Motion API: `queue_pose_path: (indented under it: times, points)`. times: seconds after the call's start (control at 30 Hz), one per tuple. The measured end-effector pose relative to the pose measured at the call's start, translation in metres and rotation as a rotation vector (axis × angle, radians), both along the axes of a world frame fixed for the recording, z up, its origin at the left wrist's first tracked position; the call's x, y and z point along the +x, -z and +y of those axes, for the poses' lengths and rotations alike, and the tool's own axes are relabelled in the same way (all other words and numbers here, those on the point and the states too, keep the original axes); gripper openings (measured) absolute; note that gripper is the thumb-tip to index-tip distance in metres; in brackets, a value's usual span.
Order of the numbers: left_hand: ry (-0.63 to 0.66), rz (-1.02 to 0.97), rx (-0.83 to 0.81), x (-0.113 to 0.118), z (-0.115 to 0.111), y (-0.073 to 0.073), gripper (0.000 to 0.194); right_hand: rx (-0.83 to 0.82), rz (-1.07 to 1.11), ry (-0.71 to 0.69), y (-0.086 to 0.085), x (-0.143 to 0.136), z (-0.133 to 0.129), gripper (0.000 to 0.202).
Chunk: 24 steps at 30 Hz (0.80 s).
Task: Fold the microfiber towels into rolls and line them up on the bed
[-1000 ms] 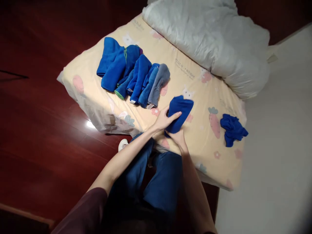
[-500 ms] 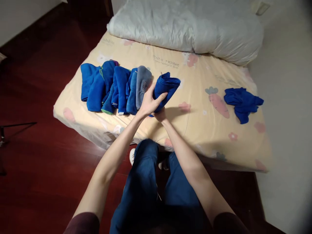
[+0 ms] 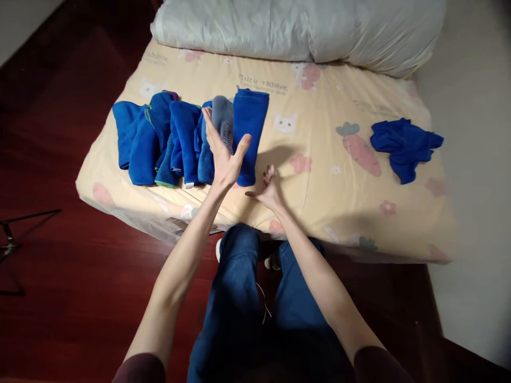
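A folded blue cloth (image 3: pixel 251 119) lies at the right end of a row of folded cloths on the bed. My left hand (image 3: pixel 225 157) is over its left side, fingers spread and holding nothing, partly hiding the grey cloth (image 3: pixel 222 113) beside it. Just right of the blue cloth's lower end is my right hand (image 3: pixel 269 190), empty, thumb apart from its slightly curled fingers. Further left in the row are several blue cloths (image 3: pixel 143 154), some with green edging. A crumpled blue cloth (image 3: pixel 405 146) rests apart at the bed's right side.
The bed (image 3: pixel 319 207) has a yellow sheet printed with carrots and rabbits. A pale rolled quilt (image 3: pixel 295 29) lies across its far end. A wall (image 3: pixel 475 175) stands at the right. Black thin legs of a stand (image 3: pixel 32 217) show on the floor at left.
The folded blue cloth, earlier held in both hands, now lies flat beside the grey one. Both hands have let go and opened. The view has shifted slightly.
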<state>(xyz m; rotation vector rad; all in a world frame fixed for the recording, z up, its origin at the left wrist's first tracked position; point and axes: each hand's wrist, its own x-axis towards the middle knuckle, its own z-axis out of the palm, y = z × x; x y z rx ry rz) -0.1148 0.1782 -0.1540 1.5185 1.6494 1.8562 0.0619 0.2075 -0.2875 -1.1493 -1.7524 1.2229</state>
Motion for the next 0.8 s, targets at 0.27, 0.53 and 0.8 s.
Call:
queue_pose_path:
  times: [0.27,0.53,0.8]
  points:
    - [0.377,0.67,-0.265,0.029,-0.008,0.046,0.062,0.097,-0.164,0.04,0.008,0.088,-0.097,0.094]
    - [0.285,0.865,-0.462,-0.002,-0.008,0.106,0.043,0.254,-0.238,-0.064,-0.002,0.119,-0.144,0.066]
    - [0.403,1.01,-0.482,0.087,-0.041,0.104,0.032,0.172,-0.073,0.032,-0.024,0.148,-0.141,0.046]
